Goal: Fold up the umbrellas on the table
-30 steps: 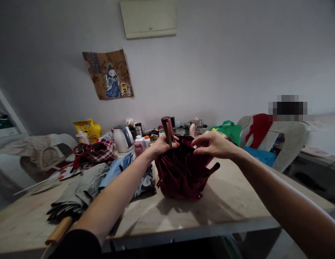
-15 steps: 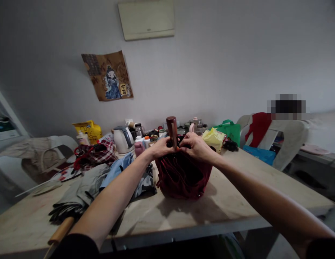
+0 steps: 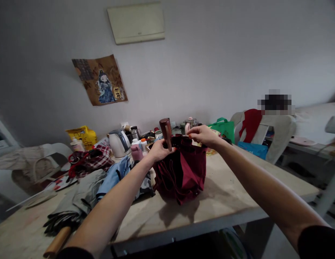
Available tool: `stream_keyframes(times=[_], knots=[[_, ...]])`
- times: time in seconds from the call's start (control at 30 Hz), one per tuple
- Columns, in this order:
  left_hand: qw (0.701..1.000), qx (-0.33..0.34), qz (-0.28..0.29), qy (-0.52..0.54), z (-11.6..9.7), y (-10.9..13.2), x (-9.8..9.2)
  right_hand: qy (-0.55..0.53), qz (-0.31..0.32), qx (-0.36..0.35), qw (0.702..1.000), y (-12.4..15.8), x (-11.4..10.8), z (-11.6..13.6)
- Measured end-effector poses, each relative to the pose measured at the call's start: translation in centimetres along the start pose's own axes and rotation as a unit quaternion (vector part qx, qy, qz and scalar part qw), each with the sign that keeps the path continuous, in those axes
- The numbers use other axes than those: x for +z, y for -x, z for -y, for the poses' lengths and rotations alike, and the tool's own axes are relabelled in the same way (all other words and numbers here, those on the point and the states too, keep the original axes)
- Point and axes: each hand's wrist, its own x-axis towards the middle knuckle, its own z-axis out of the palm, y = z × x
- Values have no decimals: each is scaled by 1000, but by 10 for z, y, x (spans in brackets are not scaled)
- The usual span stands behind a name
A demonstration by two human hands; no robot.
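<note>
— Left hand was closed about the lower end of the brown handle, thumb on its right side. And the right hand?

— To the right of the handle, thumb and fingertips drawn together at the upper edge of the dark red umbrella. Whether cloth was pinched between them, I could not tell.

— Technique for working those folds?

— Judgement only: good work called for the left hand to hold the handle firm while the right took 1 fold at a time by its edge, smoothing outward without tugging. A slack left hold would likely have let everything twist.

— Position of the umbrella relative to the 2 hands?

— Below the handle, cloth in loose folds, mostly under the gap between the hands. Contact with the table could not be confirmed.

— Neighbours?

— Folded grey umbrella, left of the handle and nearer the wearer; white kettle, left of the handle and beyond it.
</note>
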Motion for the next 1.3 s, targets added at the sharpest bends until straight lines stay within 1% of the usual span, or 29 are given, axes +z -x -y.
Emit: stream_keyframes(times=[0.07,0.17,0.2,0.3,0.37,0.43,0.53,0.6,0.63,0.7,0.77,0.83,0.9,1.0,1.07,1.17,1.23,1.3], knots=[[1000,-8,4,16,-3,0,1,50,53,-7,997,0,4,1],[998,-19,18,49,-9,1,1,56,99,-21,993,-1,18,9],[998,-21,27,59,-11,1,0,52,103,-18,993,-2,23,11],[995,-21,52,87,-13,2,-1,30,76,1,997,-6,40,14],[994,-24,48,98,-12,2,-2,0,69,20,997,-6,49,16],[995,-25,33,90,-10,3,-2,-37,74,36,996,-5,52,19],[997,-17,14,67,-6,3,-3,-77,67,33,994,2,43,25],[998,-15,4,59,-4,3,-4,-84,42,16,995,8,27,27],[998,-14,0,55,-3,3,-5,-78,25,-1,997,11,17,25],[999,-10,-2,48,-2,3,-7,-45,12,-44,998,17,-3,19],[999,-7,-4,50,-1,3,-8,8,57,-73,996,22,-18,9],[998,-11,-4,59,0,3,-9,59,113,-74,989,26,-23,1],[998,-15,1,68,-1,4,-8,99,138,-76,983,28,-16,-2],[998,-16,19,58,-7,4,-4,146,138,-101,974,28,7,4],[999,-6,26,45,-12,5,-2,176,113,-109,972,27,24,11],[999,7,21,38,-17,7,1,190,58,-92,976,29,45,18],[999,10,22,42,-18,10,2,183,33,-80,979,32,54,21],[998,18,34,49,-17,14,2,180,27,-79,980,37,59,23]])
